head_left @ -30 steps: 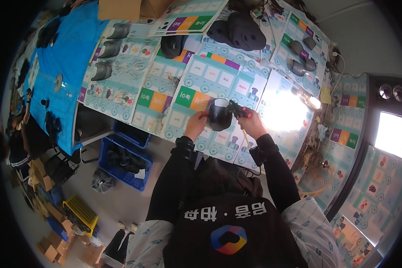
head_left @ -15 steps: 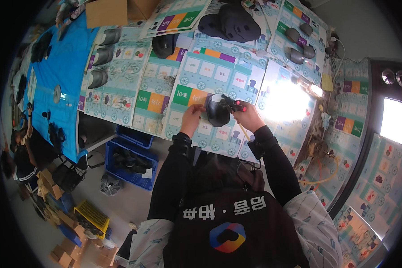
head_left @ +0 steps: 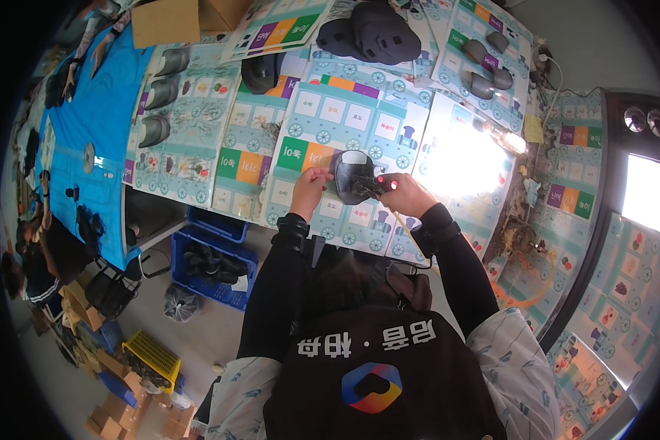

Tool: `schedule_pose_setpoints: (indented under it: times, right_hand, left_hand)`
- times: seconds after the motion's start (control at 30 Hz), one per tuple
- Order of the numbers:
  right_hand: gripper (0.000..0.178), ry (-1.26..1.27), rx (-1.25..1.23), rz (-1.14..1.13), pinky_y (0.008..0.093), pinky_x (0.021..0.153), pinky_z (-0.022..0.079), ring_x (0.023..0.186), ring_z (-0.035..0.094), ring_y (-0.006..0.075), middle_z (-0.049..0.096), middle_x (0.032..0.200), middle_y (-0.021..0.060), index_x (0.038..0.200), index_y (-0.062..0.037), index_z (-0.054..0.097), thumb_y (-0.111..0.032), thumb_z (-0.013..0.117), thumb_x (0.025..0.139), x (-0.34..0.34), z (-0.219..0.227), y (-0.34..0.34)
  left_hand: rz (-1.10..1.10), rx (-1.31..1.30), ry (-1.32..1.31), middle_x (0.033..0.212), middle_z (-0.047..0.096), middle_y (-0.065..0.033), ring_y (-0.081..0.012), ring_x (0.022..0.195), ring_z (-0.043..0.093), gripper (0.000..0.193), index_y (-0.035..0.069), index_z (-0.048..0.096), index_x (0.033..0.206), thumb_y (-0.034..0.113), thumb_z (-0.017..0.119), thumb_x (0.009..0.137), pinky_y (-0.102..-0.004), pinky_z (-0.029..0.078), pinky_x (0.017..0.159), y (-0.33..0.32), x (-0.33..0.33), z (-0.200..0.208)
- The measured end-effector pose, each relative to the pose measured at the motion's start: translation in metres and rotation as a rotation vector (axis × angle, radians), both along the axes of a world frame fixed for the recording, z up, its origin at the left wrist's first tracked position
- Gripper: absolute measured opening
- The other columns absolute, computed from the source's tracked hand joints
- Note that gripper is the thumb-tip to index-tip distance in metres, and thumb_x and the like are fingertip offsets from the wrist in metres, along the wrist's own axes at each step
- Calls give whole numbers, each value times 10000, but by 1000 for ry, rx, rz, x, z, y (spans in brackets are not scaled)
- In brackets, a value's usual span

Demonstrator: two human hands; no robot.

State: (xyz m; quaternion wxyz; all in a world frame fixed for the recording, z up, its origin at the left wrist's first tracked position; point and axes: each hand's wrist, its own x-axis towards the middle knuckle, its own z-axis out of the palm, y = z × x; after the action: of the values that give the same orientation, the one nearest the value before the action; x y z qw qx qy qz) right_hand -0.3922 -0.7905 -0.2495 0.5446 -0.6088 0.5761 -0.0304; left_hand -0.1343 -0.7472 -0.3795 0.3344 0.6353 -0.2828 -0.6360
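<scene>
My left hand (head_left: 311,192) is closed at the left rim of a dark, glossy cup-shaped piece (head_left: 347,180), its fingertips pinching the edge. A pale grey patch shows along the piece's far side. My right hand (head_left: 408,196) grips a small black spray gun (head_left: 367,184) with red knobs. Its front end overlaps the right part of the piece; whether they touch, I cannot tell. A thin yellow hose (head_left: 402,224) hangs from beneath the right hand. Both hands are over the printed sheets (head_left: 320,158) covering the table.
Several grey curved pieces (head_left: 163,94) line the table's left; more dark ones (head_left: 370,35) lie at the far side. A bright lamp (head_left: 515,142) glares at the right. Blue crates (head_left: 214,264) stand on the floor at the left. Another person's arms (head_left: 95,45) reach over the blue cloth (head_left: 110,117).
The spray gun has moved slightly left and nearer, further over the dark piece, and its front now points more into it. My left hand stays at the rim.
</scene>
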Motion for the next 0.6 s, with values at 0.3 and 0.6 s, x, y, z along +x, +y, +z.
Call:
schedule_pose_setpoints:
  times: [0.3,0.6]
  right_hand:
    - [316,144,-74,73,474,790,531,859,652,480,677,871,296,1080,1,716,-120,597,813,-22,4,0]
    - [283,101,-259,-12,499,747,517,817,628,501,651,819,296,1042,-1,702,-110,586,808,-24,-5,-7]
  left_hand:
    - [-78,-99,-56,1062,742,-83,-160,975,717,279,-5,665,1252,34,555,999,-276,546,853,0,-29,7]
    - [-104,-141,-162,1010,740,-71,-149,927,713,230,-26,697,1185,59,591,1000,-284,547,837,0,-38,5]
